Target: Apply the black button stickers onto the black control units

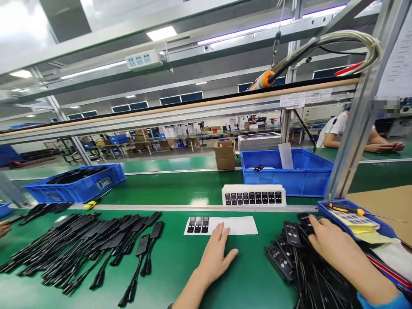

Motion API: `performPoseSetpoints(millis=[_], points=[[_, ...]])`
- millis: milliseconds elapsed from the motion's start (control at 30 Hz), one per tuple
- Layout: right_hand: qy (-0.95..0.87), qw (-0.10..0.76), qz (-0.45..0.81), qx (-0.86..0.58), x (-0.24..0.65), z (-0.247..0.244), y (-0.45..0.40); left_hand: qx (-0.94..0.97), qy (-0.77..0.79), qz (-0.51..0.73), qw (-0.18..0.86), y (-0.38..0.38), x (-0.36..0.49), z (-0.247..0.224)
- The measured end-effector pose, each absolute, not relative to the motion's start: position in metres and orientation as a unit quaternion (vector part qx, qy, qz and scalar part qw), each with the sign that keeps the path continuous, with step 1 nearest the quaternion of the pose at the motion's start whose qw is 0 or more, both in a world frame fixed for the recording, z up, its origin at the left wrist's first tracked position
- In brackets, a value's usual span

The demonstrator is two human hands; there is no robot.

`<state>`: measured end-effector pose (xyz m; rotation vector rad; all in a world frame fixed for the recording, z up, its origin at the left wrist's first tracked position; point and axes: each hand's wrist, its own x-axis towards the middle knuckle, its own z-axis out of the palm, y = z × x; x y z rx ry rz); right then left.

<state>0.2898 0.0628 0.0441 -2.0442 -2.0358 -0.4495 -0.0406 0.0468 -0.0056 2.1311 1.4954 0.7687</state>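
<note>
My left hand (218, 251) lies flat with fingers spread, its fingertips on a white label strip (241, 225). A few black stickers (198, 225) with button markings remain on the strip's left end. On the right, my right hand (334, 244) is at a black cabled controller (305, 219), its fingers closed at the controller's edge and partly hidden. Beneath and beside that hand is a heap of similar controllers with button faces (292, 234), their cables trailing toward me. To the left, many plain black cabled controllers (143, 244) lie in overlapping rows.
Behind stands a white stack of sticker sheets (254, 188). Blue bins (289, 176) sit at the back right and back left (93, 185). A small tray (325, 210) holds a screwdriver (346, 209). A co-worker's hand (4, 228) shows at the left edge; another person sits back right.
</note>
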Motion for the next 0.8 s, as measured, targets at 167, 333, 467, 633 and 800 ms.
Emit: performPoseSetpoints(millis=[167, 333, 467, 633, 800], points=[[-0.747, 0.109, -0.136, -0.641, 0.251, 0.066, 0.071, 0.787, 0.558, 0.187, 0.187, 0.051, -0.036, -0.002], [-0.864, 0.182, 0.103, -0.459, 0.143, 0.079, 0.101, 0.789, 0.567, 0.179, 0.151, 0.044, -0.031, -0.002], [-0.861, 0.158, 0.159, -0.456, 0.070, 0.048, 0.133, 0.795, 0.557, 0.201, 0.132, 0.042, -0.030, -0.004], [-0.832, 0.187, 0.181, -0.490, 0.030, 0.009, 0.152, 0.800, 0.551, 0.208, 0.119, 0.045, -0.032, -0.011], [-0.821, 0.260, 0.194, -0.470, 0.022, 0.007, 0.144, 0.819, 0.507, 0.247, 0.103, 0.049, -0.036, -0.024]])
